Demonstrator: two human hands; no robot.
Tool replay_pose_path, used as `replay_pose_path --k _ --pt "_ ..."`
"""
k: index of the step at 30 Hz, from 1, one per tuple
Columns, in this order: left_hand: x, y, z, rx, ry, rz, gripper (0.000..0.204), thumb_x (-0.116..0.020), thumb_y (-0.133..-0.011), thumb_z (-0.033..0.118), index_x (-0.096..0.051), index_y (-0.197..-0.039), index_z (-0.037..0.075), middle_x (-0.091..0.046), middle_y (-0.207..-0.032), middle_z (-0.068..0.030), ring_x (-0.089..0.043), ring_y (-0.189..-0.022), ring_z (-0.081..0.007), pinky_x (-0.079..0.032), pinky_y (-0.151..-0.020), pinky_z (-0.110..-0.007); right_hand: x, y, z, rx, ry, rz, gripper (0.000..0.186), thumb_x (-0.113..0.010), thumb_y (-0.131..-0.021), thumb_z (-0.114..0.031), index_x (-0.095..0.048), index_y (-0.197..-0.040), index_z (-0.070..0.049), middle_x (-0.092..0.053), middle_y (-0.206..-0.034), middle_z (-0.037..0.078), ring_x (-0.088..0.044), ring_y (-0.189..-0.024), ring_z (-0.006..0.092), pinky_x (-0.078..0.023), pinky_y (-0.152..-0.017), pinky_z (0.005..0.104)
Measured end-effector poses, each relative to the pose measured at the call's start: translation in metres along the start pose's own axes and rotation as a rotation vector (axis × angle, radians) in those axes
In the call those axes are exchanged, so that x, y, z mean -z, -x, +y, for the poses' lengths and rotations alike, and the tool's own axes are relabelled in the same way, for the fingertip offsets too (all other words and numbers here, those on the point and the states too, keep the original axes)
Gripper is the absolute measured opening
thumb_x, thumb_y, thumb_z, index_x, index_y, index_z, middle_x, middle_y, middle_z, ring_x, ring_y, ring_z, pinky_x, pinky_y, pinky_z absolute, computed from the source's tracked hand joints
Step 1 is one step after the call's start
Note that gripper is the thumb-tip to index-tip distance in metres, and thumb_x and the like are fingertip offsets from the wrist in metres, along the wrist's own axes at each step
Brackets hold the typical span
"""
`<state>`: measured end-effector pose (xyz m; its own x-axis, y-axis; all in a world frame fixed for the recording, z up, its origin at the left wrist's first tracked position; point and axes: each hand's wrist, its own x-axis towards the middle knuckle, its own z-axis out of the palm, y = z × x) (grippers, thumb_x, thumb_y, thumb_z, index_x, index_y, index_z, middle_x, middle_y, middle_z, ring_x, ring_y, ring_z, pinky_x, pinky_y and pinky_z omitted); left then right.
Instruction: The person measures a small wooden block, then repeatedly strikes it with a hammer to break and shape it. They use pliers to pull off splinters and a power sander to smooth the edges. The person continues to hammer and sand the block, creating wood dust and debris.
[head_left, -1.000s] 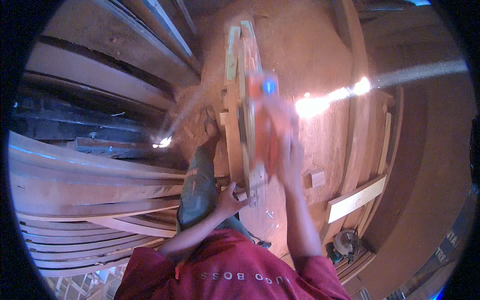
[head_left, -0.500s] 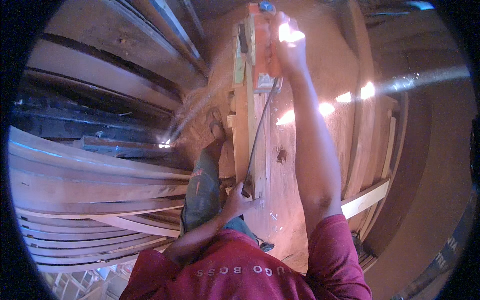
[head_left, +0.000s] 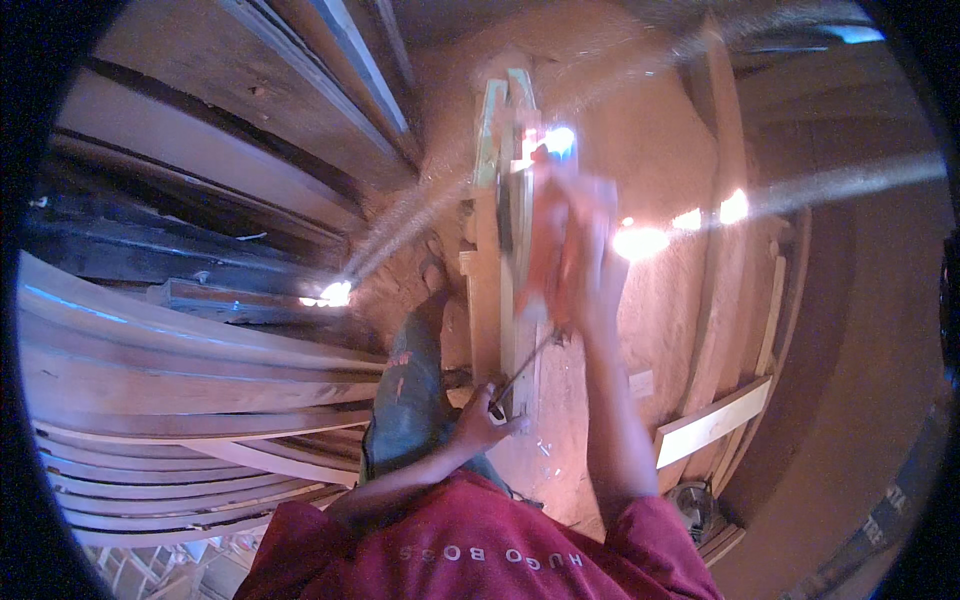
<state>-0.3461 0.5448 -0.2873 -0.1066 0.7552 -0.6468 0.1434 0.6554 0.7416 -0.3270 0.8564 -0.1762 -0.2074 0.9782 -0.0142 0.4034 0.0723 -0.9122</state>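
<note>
An orange electric planer (head_left: 545,245), blurred by motion, lies over a long narrow wooden board (head_left: 487,305) that runs away from me. My right hand (head_left: 592,215) is closed round the planer's handle, its fingers smeared by movement. A dark power cord (head_left: 528,372) leads from the planer's near end back to my left hand (head_left: 480,424). That hand is closed on the cord beside the near part of the board, with one finger or thumb reaching onto the wood. Bright sunlight washes out the planer's far end.
Stacked long planks (head_left: 200,385) fill the left side. Dark beams (head_left: 220,150) lean behind them. To the right, a short pale board (head_left: 712,422) lies across other timber, near a round metal object (head_left: 692,505). My leg (head_left: 405,385) stands left of the board. Dusty sunbeams cross the space.
My right hand has drawn the planer back toward me along the board, uncovering its far end. The cord has gone from long and straight to shorter. My left hand has barely shifted.
</note>
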Motion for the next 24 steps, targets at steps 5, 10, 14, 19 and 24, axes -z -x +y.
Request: replay_pose_path --k 5,10,14,19,24 --pt "0.008 0.001 0.007 -0.044 -0.022 0.004 0.083 -0.088 -0.067 0.045 -0.052 -0.123 -0.004 -0.062 -0.096 -0.0142 -0.063 -0.084 -0.0233 -0.053 -0.075 -0.037 -0.023 -0.146 0.013 0.09 -0.044 0.022 0.042 -0.05 -0.103 -0.035 -0.061 -0.088 0.002 -0.058 -0.068 0.012 -0.051 -0.059 0.0188 -0.044 -0.057 0.0384" --pt "0.017 0.002 0.03 0.072 -0.07 0.059 0.088 -0.091 -0.065 0.042 -0.051 -0.13 -0.004 -0.065 -0.1 -0.014 -0.065 -0.087 -0.0234 -0.054 -0.075 -0.035 -0.005 -0.03 0.0 0.058 0.096 -0.047 0.042 -0.047 -0.104 -0.038 -0.063 -0.098 0.0 -0.06 -0.073 0.01 -0.053 -0.066 0.0174 -0.045 -0.06 0.0379" --pt "0.0 -0.007 -0.005 -0.095 0.178 0.012 0.086 -0.09 -0.067 0.038 -0.051 -0.134 0.0 -0.064 -0.107 -0.0155 -0.065 -0.09 -0.0234 -0.053 -0.076 -0.034 0.039 0.122 -0.004 -0.162 0.051 -0.077 0.045 -0.044 -0.104 -0.037 -0.065 -0.104 0.003 -0.066 -0.084 0.018 -0.062 -0.076 0.0248 -0.045 -0.065 0.0423" --pt "0.014 0.002 0.025 -0.017 0.052 0.005 0.08 -0.091 -0.065 0.044 -0.054 -0.122 0.001 -0.065 -0.108 -0.0161 -0.064 -0.097 -0.0264 -0.052 -0.086 -0.039 0.02 0.058 -0.009 -0.123 0.119 -0.096 0.057 -0.034 -0.106 -0.046 -0.065 -0.103 0.002 -0.069 -0.086 0.017 -0.063 -0.076 0.0238 -0.044 -0.063 0.0445" --pt "0.011 -0.003 0.012 0.078 0.005 -0.052 0.079 -0.09 -0.063 0.049 -0.057 -0.115 -0.001 -0.065 -0.108 -0.0172 -0.065 -0.095 -0.0273 -0.053 -0.084 -0.037 -0.034 -0.134 -0.036 0.16 -0.064 -0.015 0.055 -0.039 -0.105 -0.048 -0.068 -0.114 -0.003 -0.07 -0.095 0.013 -0.062 -0.091 0.0159 -0.049 -0.081 0.0355"
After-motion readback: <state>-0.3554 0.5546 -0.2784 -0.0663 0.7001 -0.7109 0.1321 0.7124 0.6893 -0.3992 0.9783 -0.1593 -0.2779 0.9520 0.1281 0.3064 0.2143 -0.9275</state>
